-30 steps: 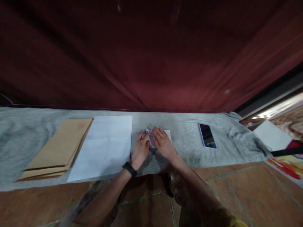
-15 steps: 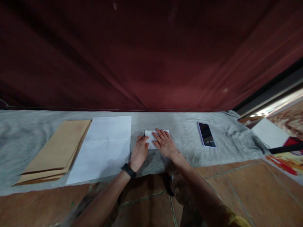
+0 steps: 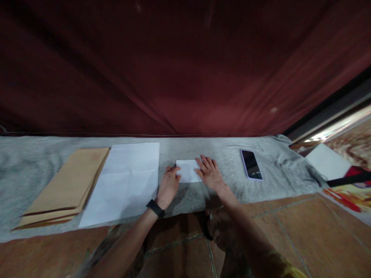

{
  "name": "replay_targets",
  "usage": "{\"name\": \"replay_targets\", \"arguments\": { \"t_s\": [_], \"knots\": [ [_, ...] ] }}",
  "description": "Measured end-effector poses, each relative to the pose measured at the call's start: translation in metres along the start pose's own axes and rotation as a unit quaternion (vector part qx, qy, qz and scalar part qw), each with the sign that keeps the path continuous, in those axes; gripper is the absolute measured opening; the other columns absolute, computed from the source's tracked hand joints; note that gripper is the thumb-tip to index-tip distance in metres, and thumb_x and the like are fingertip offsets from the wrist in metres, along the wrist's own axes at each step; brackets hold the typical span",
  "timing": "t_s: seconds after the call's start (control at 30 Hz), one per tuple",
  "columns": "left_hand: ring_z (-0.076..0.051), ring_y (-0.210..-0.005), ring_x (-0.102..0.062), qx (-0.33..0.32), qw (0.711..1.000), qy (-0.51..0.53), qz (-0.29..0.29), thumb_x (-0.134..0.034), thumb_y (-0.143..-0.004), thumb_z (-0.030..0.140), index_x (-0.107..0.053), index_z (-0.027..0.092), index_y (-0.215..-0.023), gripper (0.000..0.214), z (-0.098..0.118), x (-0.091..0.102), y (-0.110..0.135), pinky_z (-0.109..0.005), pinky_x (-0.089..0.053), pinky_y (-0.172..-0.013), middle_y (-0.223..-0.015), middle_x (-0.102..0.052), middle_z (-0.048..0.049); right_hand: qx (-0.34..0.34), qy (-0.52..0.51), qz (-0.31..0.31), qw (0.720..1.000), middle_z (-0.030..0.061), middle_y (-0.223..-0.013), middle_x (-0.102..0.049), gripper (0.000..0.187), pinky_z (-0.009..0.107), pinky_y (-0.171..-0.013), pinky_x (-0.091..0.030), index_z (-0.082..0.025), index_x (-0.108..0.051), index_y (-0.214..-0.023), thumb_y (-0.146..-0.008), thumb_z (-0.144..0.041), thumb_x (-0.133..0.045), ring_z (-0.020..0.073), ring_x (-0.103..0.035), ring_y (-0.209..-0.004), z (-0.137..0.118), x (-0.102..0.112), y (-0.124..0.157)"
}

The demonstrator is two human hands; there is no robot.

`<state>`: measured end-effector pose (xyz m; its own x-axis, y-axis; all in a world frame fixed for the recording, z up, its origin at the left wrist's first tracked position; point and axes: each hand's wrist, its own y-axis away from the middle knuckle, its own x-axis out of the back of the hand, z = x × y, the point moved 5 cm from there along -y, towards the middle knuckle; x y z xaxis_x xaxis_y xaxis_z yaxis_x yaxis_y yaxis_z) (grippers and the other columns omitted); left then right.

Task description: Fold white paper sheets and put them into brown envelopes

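Observation:
A small folded white sheet of paper (image 3: 188,172) lies flat on the grey cloth in front of me. My left hand (image 3: 168,186), with a dark band on the wrist, grips its left edge, thumb on top and fingers curled. On the paper's right end rests my right hand (image 3: 212,174), fingers stretched out and spread, covering that edge. Just left of my left hand is a larger stack of white paper (image 3: 123,181), with a faint crease across it.
Brown envelopes (image 3: 66,181) lie in a stack at the far left. A phone (image 3: 251,165) in a light purple case is to the right. The grey cloth (image 3: 226,150) ends in front against a tiled floor (image 3: 298,220). A dark red drape (image 3: 185,77) hangs behind.
My right hand has slid rightward across the folded paper to its right end, uncovering its middle. My left hand stays at the left edge.

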<state>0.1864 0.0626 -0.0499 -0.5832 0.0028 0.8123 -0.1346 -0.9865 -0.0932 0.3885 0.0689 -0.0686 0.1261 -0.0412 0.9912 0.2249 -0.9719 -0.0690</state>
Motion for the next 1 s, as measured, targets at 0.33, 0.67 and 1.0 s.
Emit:
{"name": "replay_targets", "arguments": {
  "t_s": [0.33, 0.67, 1.0],
  "knots": [
    [-0.028, -0.125, -0.059, -0.102, 0.987, -0.119, 0.034, -0.044, -0.098, 0.020, -0.062, 0.016, -0.128, 0.035, 0.034, 0.006, 0.016, -0.048, -0.049, -0.106, -0.135, -0.061, -0.0154, -0.006, 0.001, 0.007, 1.000, 0.0070, -0.166, -0.030, 0.058, 0.055, -0.121, -0.024, -0.028, -0.036, -0.158, -0.105, -0.053, -0.035, 0.0326, -0.033, -0.149, 0.002, 0.001, 0.000],
    [-0.032, -0.152, -0.030, -0.156, 0.973, -0.170, -0.013, -0.044, -0.101, 0.036, -0.046, 0.014, -0.149, 0.053, 0.032, -0.025, 0.030, -0.054, -0.030, -0.122, -0.162, -0.037, -0.0168, 0.027, -0.012, 0.026, 0.999, 0.0085, -0.167, -0.029, 0.058, 0.052, -0.123, -0.022, -0.024, -0.036, -0.158, -0.105, -0.049, -0.038, 0.0301, -0.029, -0.152, -0.014, 0.001, 0.004],
    [-0.033, -0.152, -0.030, -0.134, 0.974, -0.184, 0.003, -0.047, -0.099, 0.043, -0.041, 0.010, -0.151, 0.062, 0.027, -0.024, 0.035, -0.054, -0.030, -0.122, -0.161, -0.037, -0.0216, 0.031, -0.001, 0.015, 0.999, 0.0076, -0.166, -0.030, 0.059, 0.055, -0.121, -0.023, -0.026, -0.037, -0.157, -0.104, -0.052, -0.040, 0.0318, -0.030, -0.150, -0.010, -0.002, 0.007]
  ]
}}
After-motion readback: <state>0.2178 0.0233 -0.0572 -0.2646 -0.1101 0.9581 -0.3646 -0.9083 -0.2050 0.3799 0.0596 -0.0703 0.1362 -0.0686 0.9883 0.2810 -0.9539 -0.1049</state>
